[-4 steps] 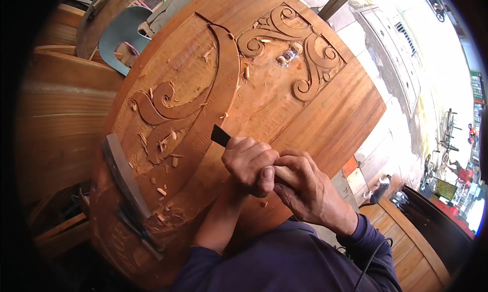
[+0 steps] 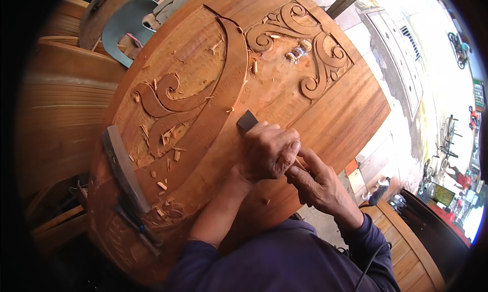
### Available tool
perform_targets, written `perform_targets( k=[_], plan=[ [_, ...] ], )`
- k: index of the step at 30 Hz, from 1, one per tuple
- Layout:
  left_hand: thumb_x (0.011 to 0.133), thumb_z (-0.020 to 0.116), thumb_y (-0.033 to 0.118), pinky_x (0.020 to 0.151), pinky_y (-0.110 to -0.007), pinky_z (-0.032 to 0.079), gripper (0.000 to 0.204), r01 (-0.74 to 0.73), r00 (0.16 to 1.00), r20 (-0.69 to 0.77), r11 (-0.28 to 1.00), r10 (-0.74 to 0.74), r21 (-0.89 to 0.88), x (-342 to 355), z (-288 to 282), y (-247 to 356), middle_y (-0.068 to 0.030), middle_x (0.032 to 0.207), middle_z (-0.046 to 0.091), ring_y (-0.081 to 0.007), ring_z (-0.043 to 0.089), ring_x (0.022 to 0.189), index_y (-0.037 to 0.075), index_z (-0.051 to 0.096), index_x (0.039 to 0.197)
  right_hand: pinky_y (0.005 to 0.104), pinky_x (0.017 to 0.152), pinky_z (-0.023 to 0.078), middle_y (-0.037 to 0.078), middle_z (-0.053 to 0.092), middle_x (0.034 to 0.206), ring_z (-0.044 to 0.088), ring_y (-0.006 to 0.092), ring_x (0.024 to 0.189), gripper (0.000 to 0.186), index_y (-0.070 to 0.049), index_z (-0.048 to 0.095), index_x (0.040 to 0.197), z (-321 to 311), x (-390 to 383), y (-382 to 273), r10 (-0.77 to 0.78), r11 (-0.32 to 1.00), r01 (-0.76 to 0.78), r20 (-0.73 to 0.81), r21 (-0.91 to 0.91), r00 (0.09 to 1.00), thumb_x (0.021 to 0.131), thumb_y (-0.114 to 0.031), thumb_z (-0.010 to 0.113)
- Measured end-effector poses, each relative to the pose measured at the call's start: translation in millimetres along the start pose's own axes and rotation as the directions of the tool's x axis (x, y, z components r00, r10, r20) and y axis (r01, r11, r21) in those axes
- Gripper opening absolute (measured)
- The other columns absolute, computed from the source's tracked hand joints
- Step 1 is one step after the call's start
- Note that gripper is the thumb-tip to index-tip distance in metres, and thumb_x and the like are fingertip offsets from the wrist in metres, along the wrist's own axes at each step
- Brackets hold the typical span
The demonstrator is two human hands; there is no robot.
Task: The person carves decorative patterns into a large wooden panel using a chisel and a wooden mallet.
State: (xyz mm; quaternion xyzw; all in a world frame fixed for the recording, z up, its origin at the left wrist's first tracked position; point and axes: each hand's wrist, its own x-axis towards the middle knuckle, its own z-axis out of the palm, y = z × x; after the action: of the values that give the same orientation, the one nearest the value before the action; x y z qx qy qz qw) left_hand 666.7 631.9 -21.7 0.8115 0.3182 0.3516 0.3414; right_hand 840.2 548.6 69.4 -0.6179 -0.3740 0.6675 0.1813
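Observation:
A chisel with a flat, dark blade points up and left over the wooden panel. My left hand is wrapped round it just behind the blade. Further back, my right hand is closed on the wooden handle, most of which the fingers hide. The blade is over a flat part of the panel, right of the long curved carved band. Whether its edge touches the wood I cannot tell. Scroll carving fills the panel's far right corner.
A long wooden block lies at the panel's left, beside several slim tools. Wood chips are scattered over the carving. A small clear-wrapped item rests near the scrolls. A blue-grey chair stands beyond the left edge.
Both hands and the chisel have moved right and a little away from me across the panel. The blade shows more of its flat face. The whole view has shifted slightly.

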Motion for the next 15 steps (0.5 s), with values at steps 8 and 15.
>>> perform_targets(
  k=[8,15],
  plan=[
    [0.099,0.038,0.040,0.064,-0.043,0.045,0.048,-0.040,0.944,-0.325,0.999,0.048,0.032,5,-2,-11,-0.0097,0.069,0.066,-0.0308,0.060,0.061,0.007,0.066,0.078,0.0474,0.077,0.060,0.020,0.074,0.090,0.073,0.0474,0.085,0.039,-0.008,0.062,0.144,-6,20,-28,-0.591,0.722,0.560,0.061,-0.407,0.805,0.108,-0.022,0.066],
    [0.095,0.061,0.027,0.063,-0.045,0.044,0.027,-0.111,0.993,0.037,0.994,0.112,-0.022,25,7,-10,-0.0083,0.067,0.063,-0.0332,0.059,0.060,0.012,0.061,0.073,0.0304,0.058,0.053,0.005,0.070,0.087,0.065,0.0121,0.065,0.039,-0.005,0.062,0.144,-7,4,1,-0.029,0.997,0.035,-0.103,0.066,0.994,0.114,-0.030,0.060]
  ],
)
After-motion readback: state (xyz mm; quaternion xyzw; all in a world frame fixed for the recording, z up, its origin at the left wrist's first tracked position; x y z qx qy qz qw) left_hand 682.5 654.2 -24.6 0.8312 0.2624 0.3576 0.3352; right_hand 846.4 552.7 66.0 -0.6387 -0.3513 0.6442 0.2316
